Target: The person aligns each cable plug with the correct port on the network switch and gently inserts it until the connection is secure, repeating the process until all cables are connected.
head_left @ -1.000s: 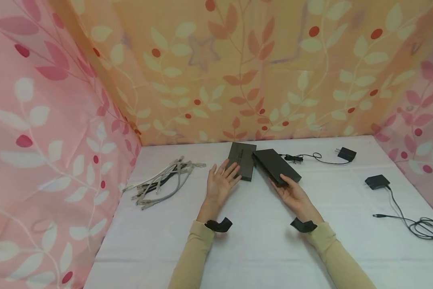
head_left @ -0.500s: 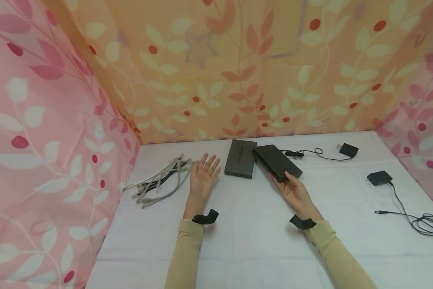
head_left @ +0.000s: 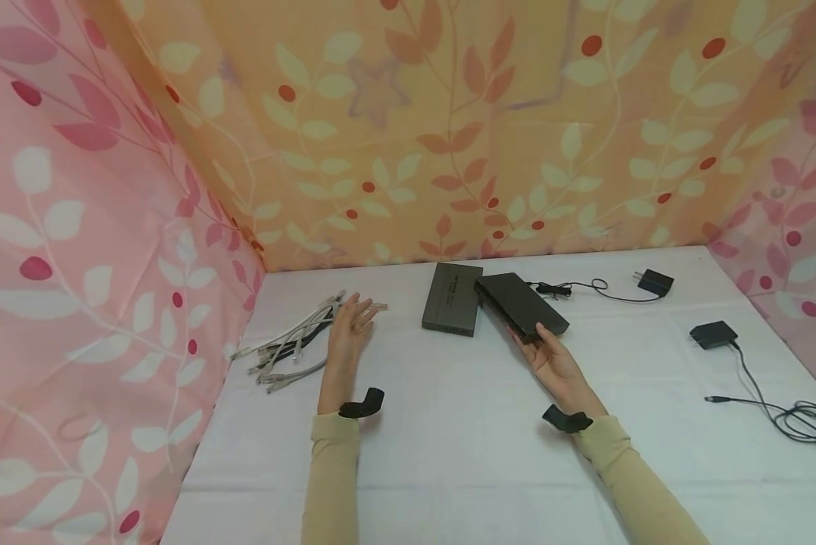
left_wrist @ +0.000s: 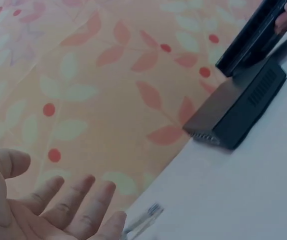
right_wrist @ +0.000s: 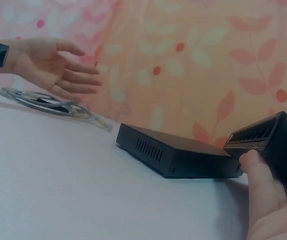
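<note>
My right hand (head_left: 556, 367) grips the near end of a black network switch (head_left: 522, 306), thumb on top and fingers beneath; the right wrist view shows a row of ports (right_wrist: 253, 132) along its side. The held switch is tilted, its far left corner at the edge of a second, dark grey network switch (head_left: 452, 299) that lies flat on the table. My left hand (head_left: 349, 333) is held over the right end of a bundle of grey, white and black network cables (head_left: 299, 341), covering part of it. Its fingers (left_wrist: 86, 210) are loosely spread and hold nothing.
Behind the held switch a black power adapter (head_left: 655, 283) lies with its cord bundled. Another power adapter (head_left: 713, 334) with a coiled cable (head_left: 806, 424) is at the right. The white tabletop (head_left: 449, 454) ends at a flowered curtain (head_left: 408, 151) on the back and sides.
My left hand has moved left, from beside the flat switch to over the cables, and has turned partly sideways. My right hand keeps holding the black switch in nearly the same place.
</note>
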`<action>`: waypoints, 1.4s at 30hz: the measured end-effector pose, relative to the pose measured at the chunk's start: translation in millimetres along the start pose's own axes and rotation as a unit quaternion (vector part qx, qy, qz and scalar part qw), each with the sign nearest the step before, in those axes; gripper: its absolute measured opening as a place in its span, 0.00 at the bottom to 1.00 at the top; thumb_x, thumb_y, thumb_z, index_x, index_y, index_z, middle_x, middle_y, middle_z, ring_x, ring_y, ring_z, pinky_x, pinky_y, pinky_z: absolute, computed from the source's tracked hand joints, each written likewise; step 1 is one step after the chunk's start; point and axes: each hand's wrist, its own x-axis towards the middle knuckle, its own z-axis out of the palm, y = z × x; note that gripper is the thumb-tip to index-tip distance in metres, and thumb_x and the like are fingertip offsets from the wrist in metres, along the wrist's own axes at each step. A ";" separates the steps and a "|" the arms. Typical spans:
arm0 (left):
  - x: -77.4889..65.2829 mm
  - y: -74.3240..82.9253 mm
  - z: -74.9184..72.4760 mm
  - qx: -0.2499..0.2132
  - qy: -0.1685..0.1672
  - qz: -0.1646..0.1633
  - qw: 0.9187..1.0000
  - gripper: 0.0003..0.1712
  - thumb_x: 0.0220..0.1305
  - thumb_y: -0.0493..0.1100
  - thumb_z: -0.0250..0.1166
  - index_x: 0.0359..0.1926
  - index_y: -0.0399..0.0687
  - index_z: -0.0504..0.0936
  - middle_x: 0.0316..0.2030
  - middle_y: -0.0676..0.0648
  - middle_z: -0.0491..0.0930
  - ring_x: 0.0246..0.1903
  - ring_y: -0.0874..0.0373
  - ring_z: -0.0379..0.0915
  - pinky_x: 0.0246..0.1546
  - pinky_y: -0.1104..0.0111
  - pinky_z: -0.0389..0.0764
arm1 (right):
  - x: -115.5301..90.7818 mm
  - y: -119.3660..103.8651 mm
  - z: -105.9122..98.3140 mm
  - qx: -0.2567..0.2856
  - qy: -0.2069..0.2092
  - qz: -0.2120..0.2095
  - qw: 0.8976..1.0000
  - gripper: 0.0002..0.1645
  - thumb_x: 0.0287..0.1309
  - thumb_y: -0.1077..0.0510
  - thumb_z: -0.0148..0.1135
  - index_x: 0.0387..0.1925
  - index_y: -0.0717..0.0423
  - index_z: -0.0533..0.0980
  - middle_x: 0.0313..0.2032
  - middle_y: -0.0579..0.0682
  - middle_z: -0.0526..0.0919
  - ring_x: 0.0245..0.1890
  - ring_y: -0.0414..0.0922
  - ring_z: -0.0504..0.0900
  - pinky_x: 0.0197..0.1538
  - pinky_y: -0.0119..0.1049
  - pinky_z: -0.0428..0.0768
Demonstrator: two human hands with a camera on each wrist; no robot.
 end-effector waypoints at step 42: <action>-7.7 5.6 -46.1 0.423 0.122 0.125 0.889 0.20 0.69 0.47 0.52 0.56 0.41 0.75 0.51 0.42 0.77 0.49 0.51 0.70 0.50 0.58 0.70 | -2.4 -2.6 16.7 -0.004 0.107 0.034 0.994 0.20 0.63 0.60 0.54 0.55 0.50 0.63 0.49 0.60 0.78 0.55 0.55 0.75 0.61 0.36 0.67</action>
